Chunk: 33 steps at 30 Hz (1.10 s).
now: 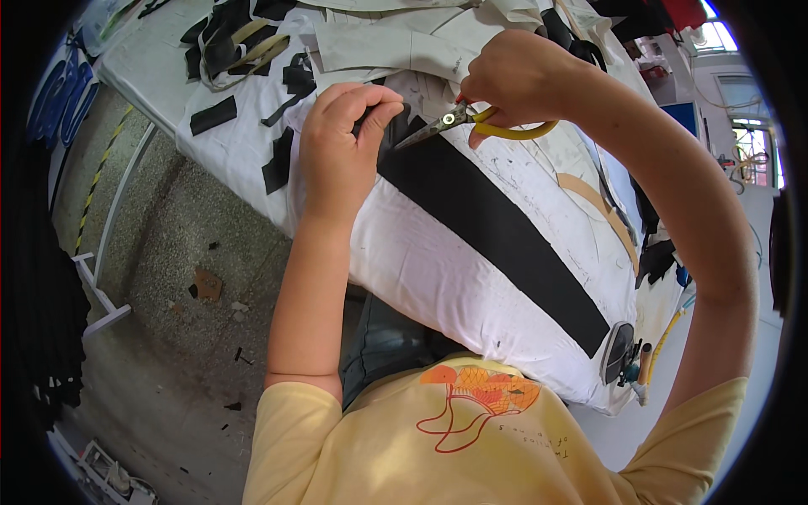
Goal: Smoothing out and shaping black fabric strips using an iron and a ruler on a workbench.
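A long black fabric strip (pixel 497 227) lies diagonally across the white cloth-covered table (pixel 438 278). My left hand (pixel 341 147) pinches the strip's upper end between thumb and fingers. My right hand (pixel 518 76) grips yellow-handled scissors (pixel 471 122), whose metal blades point left toward the pinched end of the strip, just beside my left fingers. The blades look nearly closed at the fabric's edge.
Black fabric offcuts (pixel 278 160) and a pile of black pieces with tan strips (pixel 231 46) lie at the table's far left. Pale cut panels (pixel 396 42) sit at the back. A tan pattern piece (pixel 593 198) and small tools (pixel 627 358) are at the right. Speckled floor (pixel 168 269) lies left.
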Each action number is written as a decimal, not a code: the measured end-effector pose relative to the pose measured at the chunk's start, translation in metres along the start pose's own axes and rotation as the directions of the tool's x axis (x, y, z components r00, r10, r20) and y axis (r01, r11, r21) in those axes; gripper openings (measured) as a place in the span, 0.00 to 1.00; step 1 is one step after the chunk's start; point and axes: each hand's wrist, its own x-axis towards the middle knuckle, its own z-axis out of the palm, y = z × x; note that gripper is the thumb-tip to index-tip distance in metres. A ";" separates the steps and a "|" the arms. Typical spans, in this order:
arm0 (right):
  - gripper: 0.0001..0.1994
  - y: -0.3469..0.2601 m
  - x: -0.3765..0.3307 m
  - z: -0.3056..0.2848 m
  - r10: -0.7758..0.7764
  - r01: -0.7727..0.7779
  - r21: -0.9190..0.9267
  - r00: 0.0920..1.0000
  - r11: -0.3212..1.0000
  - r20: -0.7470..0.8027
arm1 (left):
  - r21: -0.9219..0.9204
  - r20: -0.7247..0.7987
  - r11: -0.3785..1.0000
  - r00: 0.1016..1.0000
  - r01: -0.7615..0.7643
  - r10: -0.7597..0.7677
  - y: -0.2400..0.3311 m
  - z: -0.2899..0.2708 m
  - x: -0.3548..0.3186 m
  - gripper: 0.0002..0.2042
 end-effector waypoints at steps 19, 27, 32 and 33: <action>0.25 0.004 0.007 0.017 -0.057 0.065 0.057 0.990 0.996 -0.131 | -0.026 -0.012 0.999 0.999 -0.042 0.041 0.001 -0.002 0.001 0.05; 0.27 0.000 0.009 0.009 -0.078 0.078 -0.005 0.997 0.997 -0.027 | -0.025 -0.029 0.998 0.998 -0.053 0.053 -0.001 -0.002 0.001 0.05; 0.27 0.004 0.008 0.018 -0.112 0.125 0.080 0.982 0.989 -0.149 | -0.019 -0.047 0.999 0.998 -0.034 0.033 -0.002 -0.002 0.000 0.05; 0.27 0.002 0.008 0.017 -0.112 0.125 0.080 0.982 0.989 -0.149 | -0.018 -0.047 0.999 0.998 -0.034 0.033 -0.002 -0.002 0.000 0.05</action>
